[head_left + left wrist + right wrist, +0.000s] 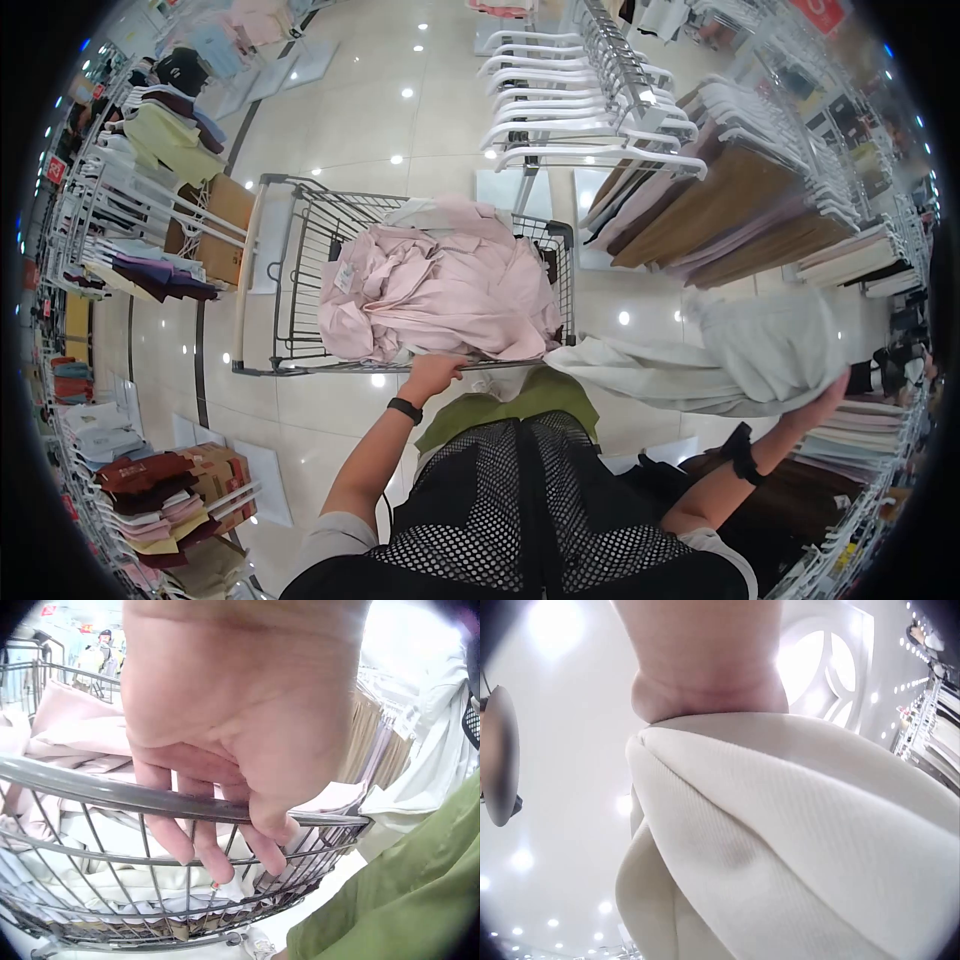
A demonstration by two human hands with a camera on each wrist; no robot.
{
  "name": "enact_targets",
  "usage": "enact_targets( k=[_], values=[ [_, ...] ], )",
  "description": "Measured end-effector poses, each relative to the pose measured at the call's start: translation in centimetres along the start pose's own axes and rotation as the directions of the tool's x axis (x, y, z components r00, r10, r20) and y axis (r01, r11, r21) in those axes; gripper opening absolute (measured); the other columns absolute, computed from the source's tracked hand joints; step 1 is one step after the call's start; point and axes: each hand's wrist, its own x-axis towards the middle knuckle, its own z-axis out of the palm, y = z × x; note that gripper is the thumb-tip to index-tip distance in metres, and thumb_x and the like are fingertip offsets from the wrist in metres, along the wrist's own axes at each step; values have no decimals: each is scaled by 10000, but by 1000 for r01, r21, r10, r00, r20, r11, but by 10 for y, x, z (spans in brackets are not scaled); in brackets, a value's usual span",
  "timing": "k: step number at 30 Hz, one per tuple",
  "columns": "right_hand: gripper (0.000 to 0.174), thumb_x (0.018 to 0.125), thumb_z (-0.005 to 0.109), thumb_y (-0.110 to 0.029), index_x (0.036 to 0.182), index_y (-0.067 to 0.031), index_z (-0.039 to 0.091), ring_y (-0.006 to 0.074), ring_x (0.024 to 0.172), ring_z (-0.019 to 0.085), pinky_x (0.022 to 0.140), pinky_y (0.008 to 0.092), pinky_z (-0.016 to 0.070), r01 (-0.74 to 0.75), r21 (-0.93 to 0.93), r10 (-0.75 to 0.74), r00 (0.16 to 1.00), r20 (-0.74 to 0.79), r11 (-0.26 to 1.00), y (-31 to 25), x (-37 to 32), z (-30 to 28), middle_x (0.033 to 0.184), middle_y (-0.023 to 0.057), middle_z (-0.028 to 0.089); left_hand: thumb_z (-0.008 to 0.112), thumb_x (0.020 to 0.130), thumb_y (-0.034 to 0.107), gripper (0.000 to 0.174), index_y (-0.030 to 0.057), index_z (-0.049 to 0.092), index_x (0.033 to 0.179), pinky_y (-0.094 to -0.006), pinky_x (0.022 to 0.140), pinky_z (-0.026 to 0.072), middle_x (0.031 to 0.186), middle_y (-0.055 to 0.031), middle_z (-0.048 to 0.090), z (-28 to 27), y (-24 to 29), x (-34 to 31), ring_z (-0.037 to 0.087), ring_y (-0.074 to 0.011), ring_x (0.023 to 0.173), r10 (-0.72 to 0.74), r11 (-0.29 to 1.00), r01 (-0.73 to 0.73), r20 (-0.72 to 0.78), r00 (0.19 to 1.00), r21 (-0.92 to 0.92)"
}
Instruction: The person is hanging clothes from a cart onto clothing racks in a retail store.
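Observation:
My left hand is on the near rim of a wire shopping cart, its fingers curled over the metal rail. Pink clothes are heaped in the cart, a white tag among them; paler fabric lies under them in the left wrist view. Out to the right, my right hand grips a pale whitish garment that stretches back to the cart's near right corner. Cloth hides the right fingertips in the right wrist view.
Beyond the cart stands a rack with empty white hangers. Brown and dark garments hang at the right, more racks beyond. At the left are clothes racks and cardboard boxes. Tiled floor surrounds the cart.

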Motion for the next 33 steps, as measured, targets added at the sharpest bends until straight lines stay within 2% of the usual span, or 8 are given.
enact_targets(
  k=[2, 4, 13, 16, 18, 19, 24, 33],
  values=[
    [511, 1066, 510, -203, 1449, 134, 478, 308, 1297, 562, 1133, 427, 406, -579, 565, 636, 763, 120, 588, -5, -20, 27, 1454, 232, 544, 708, 891, 250, 339, 277, 720, 1229, -407, 721, 527, 947, 31, 779, 13, -1, -9, 736, -238, 871, -64, 996, 63, -20, 998, -58],
    [472, 1078, 506, -187, 1441, 114, 501, 254, 1285, 563, 1129, 389, 416, -626, 669, 651, 708, 273, 400, -9, -45, 56, 1422, 196, 575, 702, 895, 230, 338, 270, 724, 1230, -406, 757, 516, 964, 34, 780, 26, 1, -22, 730, -237, 877, -136, 984, 130, -36, 990, -118],
    [263, 1038, 495, -166, 1045, 45, 652, 195, 847, 600, 819, 331, 489, -478, 664, -306, 627, 716, 575, -115, 11, 48, 954, 92, 666, 818, 814, 248, 454, 253, 701, 1253, -503, 985, 412, 1079, -43, 765, 25, 4, -43, 650, -240, 1165, -489, 871, 484, -45, 871, -88],
    [325, 1059, 446, -256, 1029, 6, 637, 203, 772, 599, 754, 335, 498, -535, 822, -31, 834, 550, 198, -126, 8, 30, 884, 90, 651, 817, 836, 260, 615, 199, 593, 1405, -523, 1104, 383, 1279, -149, 696, -14, 80, -39, 578, -316, 1310, -590, 807, 583, 93, 802, 90],
    [401, 1066, 427, -376, 1096, -18, 603, 190, 762, 599, 716, 320, 489, -642, 693, 556, 463, 691, -327, -137, 12, 27, 879, 89, 634, 841, 840, 274, 840, 88, 419, 1542, -468, 1177, 369, 1467, -187, 568, -18, 100, -28, 492, -350, 1409, -233, 924, 240, 62, 971, -298],
    [436, 1063, 446, -435, 1126, -18, 555, 157, 819, 589, 754, 291, 477, -570, 673, 157, 697, 700, -471, -113, 12, 35, 888, 59, 594, 855, 836, 273, 890, 54, 387, 1561, -427, 1178, 386, 1491, -166, 554, -35, 141, -21, 492, -327, 1414, -87, 861, 50, -51, 995, -506],
    [330, 993, 558, -392, 998, -67, 503, 84, 864, 514, 770, 240, 434, -691, 717, 2, 720, 694, -91, -52, 5, 51, 918, 1, 545, 806, 895, 192, 829, 64, 364, 1585, -368, 1192, 375, 1524, -109, 520, -68, 281, 26, 487, -223, 1410, 151, 346, -7, 48, 987, -938],
    [634, 956, 643, -253, 1498, -3, 431, 211, 1315, 513, 1115, 325, 385, -885, 315, -493, 116, 862, 344, 60, -60, 97, 1428, 117, 543, 586, 1057, 299, 695, 120, 232, 1627, -374, 1119, 466, 1518, -121, 496, -42, 325, 49, 541, -255, 1360, 186, 58, 152, 160, 969, -987]
  ],
)
